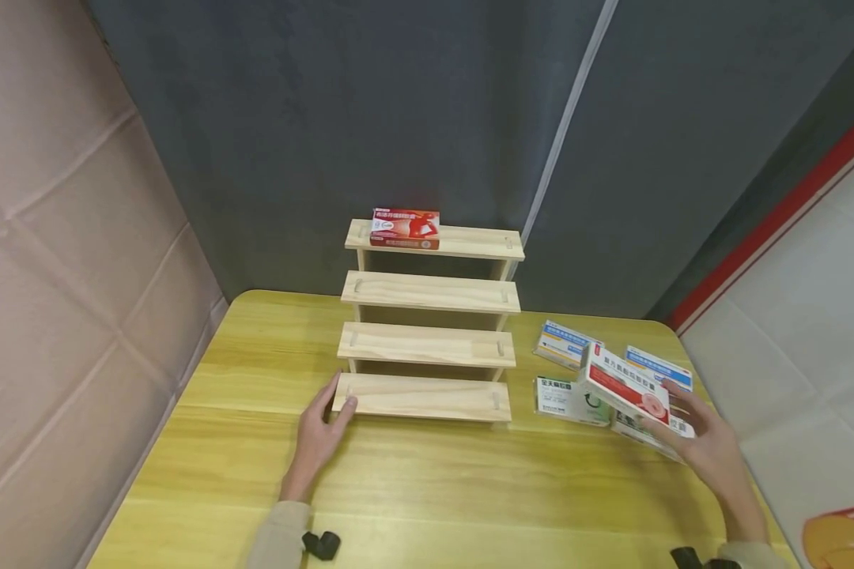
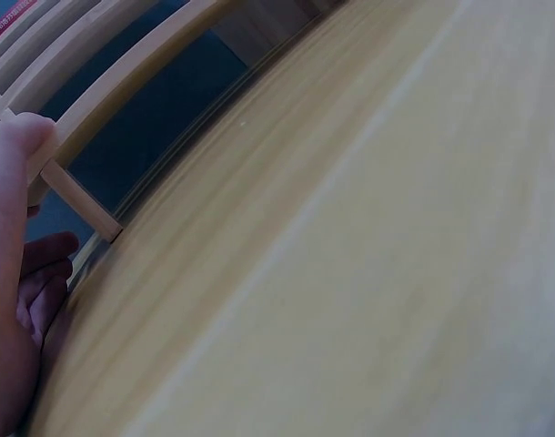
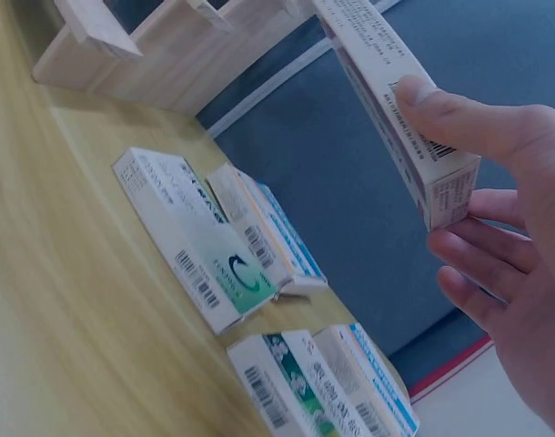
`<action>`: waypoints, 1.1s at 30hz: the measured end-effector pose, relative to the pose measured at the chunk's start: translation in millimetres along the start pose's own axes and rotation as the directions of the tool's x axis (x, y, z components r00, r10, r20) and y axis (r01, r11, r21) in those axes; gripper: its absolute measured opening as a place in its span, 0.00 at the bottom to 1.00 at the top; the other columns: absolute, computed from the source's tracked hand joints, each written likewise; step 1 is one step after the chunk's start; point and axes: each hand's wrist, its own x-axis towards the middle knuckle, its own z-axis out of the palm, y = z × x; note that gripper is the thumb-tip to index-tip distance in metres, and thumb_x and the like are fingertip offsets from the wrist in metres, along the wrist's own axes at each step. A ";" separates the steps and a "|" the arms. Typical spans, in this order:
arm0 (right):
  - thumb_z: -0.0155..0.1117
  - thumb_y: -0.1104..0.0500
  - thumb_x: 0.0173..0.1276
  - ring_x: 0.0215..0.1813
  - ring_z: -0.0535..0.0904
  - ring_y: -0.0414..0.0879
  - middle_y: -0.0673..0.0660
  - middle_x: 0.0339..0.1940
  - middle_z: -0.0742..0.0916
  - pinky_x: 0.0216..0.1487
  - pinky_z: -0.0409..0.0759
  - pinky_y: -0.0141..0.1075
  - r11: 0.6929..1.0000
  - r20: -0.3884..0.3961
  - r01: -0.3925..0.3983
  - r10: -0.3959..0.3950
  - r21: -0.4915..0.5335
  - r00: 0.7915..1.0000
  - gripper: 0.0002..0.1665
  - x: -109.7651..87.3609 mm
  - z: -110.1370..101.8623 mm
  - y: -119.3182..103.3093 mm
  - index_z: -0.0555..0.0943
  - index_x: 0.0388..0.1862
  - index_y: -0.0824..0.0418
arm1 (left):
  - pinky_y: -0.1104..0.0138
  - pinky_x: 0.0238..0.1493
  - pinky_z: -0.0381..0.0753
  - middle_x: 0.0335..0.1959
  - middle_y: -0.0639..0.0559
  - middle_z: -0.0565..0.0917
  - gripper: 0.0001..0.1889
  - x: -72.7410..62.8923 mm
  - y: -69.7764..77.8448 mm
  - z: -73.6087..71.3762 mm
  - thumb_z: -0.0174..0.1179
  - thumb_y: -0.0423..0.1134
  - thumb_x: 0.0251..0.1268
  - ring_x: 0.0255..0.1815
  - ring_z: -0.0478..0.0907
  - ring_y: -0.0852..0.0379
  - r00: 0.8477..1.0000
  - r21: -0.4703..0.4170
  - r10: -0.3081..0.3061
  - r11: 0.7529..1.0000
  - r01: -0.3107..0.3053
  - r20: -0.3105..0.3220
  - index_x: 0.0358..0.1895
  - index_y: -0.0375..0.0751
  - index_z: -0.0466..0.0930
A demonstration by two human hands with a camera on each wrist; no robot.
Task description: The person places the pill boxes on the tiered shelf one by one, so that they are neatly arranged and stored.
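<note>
A stepped wooden rack (image 1: 427, 344) stands on the table, and my left hand (image 1: 320, 432) grips the left end of its lowest step. In the left wrist view the thumb (image 2: 32, 137) lies on that step's edge, with the other fingers lower down beside the rack. My right hand (image 1: 708, 438) holds a red-and-white medicine box (image 1: 628, 385) above other boxes at the right. The right wrist view shows this medicine box (image 3: 396, 100) pinched at one end between thumb and fingers, raised off the table. A red medicine box (image 1: 405, 229) lies on the top step, toward the left.
Below the held box lie a green-and-white box (image 1: 565, 401), another green-and-white box (image 3: 291, 382) and two blue-and-white boxes, one (image 1: 562, 341) nearer the rack, the other (image 1: 658, 365) farther right. A dark panel (image 1: 398, 118) rises behind the wooden table (image 1: 427, 490); walls flank both sides.
</note>
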 end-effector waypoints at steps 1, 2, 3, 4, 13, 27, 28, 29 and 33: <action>0.76 0.57 0.64 0.50 0.69 0.17 0.27 0.54 0.73 0.45 0.72 0.12 1.000 -0.006 -0.002 0.002 -0.006 1.000 0.44 2.2 -0.1 -1.7 0.68 0.77 0.59 | 0.40 0.79 0.59 0.77 0.39 0.66 0.34 0.2 -0.1 -0.1 0.59 0.51 0.75 0.78 0.62 0.35 1.000 0.000 0.000 1.000 0.000 0.000 0.79 0.54 0.60; 0.76 0.56 0.64 0.50 0.69 0.17 0.27 0.54 0.73 0.44 0.71 0.12 1.000 -0.014 -0.005 0.005 -0.009 1.000 0.44 4.2 -0.3 -3.4 0.68 0.77 0.58 | 0.40 0.79 0.59 0.77 0.39 0.66 0.34 0.3 -0.1 -0.1 0.59 0.51 0.75 0.78 0.62 0.35 1.000 -0.002 0.000 1.000 0.000 -0.001 0.79 0.54 0.60; 0.76 0.57 0.64 0.50 0.69 0.17 0.27 0.54 0.73 0.45 0.71 0.12 1.000 -0.022 -0.003 0.003 -0.006 1.000 0.44 6.2 -0.4 -4.9 0.68 0.77 0.58 | 0.40 0.79 0.59 0.77 0.39 0.66 0.34 0.5 0.0 -0.1 0.59 0.51 0.74 0.78 0.62 0.35 1.000 -0.003 0.001 1.000 -0.001 -0.001 0.79 0.53 0.61; 0.76 0.57 0.64 0.50 0.70 0.18 0.28 0.54 0.74 0.45 0.71 0.12 1.000 -0.030 0.003 -0.003 0.002 1.000 0.43 8.0 -0.7 -6.6 0.69 0.76 0.58 | 0.40 0.78 0.59 0.77 0.39 0.66 0.34 0.5 0.0 -0.2 0.59 0.51 0.74 0.78 0.62 0.35 1.000 -0.001 0.001 1.000 -0.001 -0.002 0.79 0.54 0.61; 0.76 0.58 0.64 0.54 0.70 0.18 0.33 0.66 0.76 0.47 0.68 0.10 0.999 -0.090 0.039 -0.038 0.014 0.995 0.43 18.7 1.8 -19.9 0.69 0.77 0.55 | 0.38 0.78 0.60 0.77 0.38 0.67 0.34 0.4 -0.2 -0.3 0.60 0.52 0.74 0.77 0.62 0.34 1.000 0.006 0.008 1.000 -0.008 -0.005 0.79 0.52 0.61; 0.76 0.53 0.64 0.56 0.70 0.20 0.42 0.68 0.80 0.54 0.68 0.18 0.999 -0.175 -0.021 0.026 0.033 0.984 0.44 38.8 11.2 -42.2 0.69 0.77 0.45 | 0.37 0.77 0.59 0.77 0.38 0.67 0.34 0.9 -2.0 -0.3 0.59 0.53 0.74 0.77 0.62 0.34 1.000 0.017 -0.008 1.000 0.008 -0.001 0.79 0.55 0.61; 0.77 0.53 0.63 0.56 0.70 0.20 0.43 0.68 0.80 0.57 0.68 0.20 0.999 -0.188 -0.023 0.030 0.039 0.982 0.44 40.2 12.3 -44.4 0.69 0.77 0.45 | 0.37 0.77 0.59 0.77 0.39 0.66 0.34 0.9 -2.0 -0.3 0.59 0.53 0.74 0.77 0.62 0.34 1.000 0.018 -0.009 1.000 0.009 -0.001 0.79 0.55 0.60; 0.77 0.53 0.63 0.57 0.70 0.20 0.44 0.69 0.80 0.61 0.68 0.22 0.999 -0.198 -0.027 0.034 0.039 0.980 0.44 41.6 13.5 -46.6 0.69 0.77 0.44 | 0.36 0.77 0.59 0.77 0.39 0.66 0.34 0.9 -2.1 -0.2 0.59 0.53 0.74 0.77 0.62 0.34 1.000 0.018 -0.010 1.000 0.010 0.000 0.79 0.55 0.60; 0.77 0.53 0.63 0.64 0.72 0.29 0.49 0.72 0.79 0.75 0.66 0.41 0.997 -0.228 -0.030 0.044 0.065 0.973 0.44 47.3 18.3 -53.9 0.70 0.76 0.41 | 0.36 0.77 0.59 0.77 0.39 0.66 0.34 0.7 -3.1 0.3 0.59 0.53 0.74 0.78 0.61 0.34 1.000 0.014 -0.011 1.000 0.011 0.002 0.80 0.54 0.60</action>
